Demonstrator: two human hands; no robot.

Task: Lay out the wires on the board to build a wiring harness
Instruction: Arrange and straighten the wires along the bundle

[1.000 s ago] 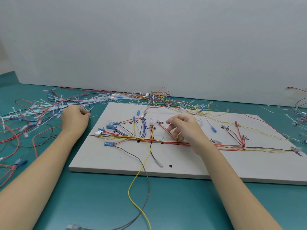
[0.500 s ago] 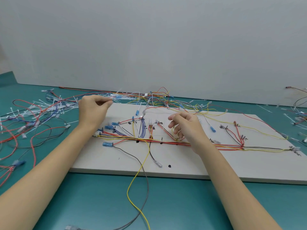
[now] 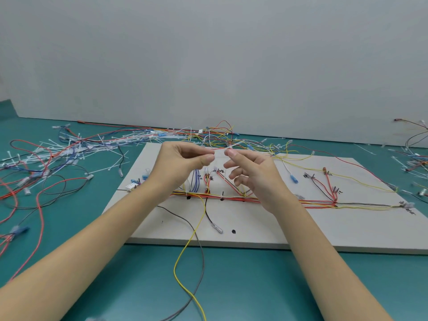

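Above the board's (image 3: 254, 228) far edge, the left hand (image 3: 183, 163) pinched a thin cable tie (image 3: 220, 148); right hand (image 3: 252, 170) fingers hung loose, empty. A fumble could drop it among the laid wires (image 3: 231, 198).

Teal table (image 3: 231, 286) carries a pale board (image 3: 266, 230) near its back edge. Loose wires and white cable ties (image 3: 69, 156) sprawl toward the left edge, more along the back (image 3: 215, 133), another tangle at the right edge (image 3: 414, 158).
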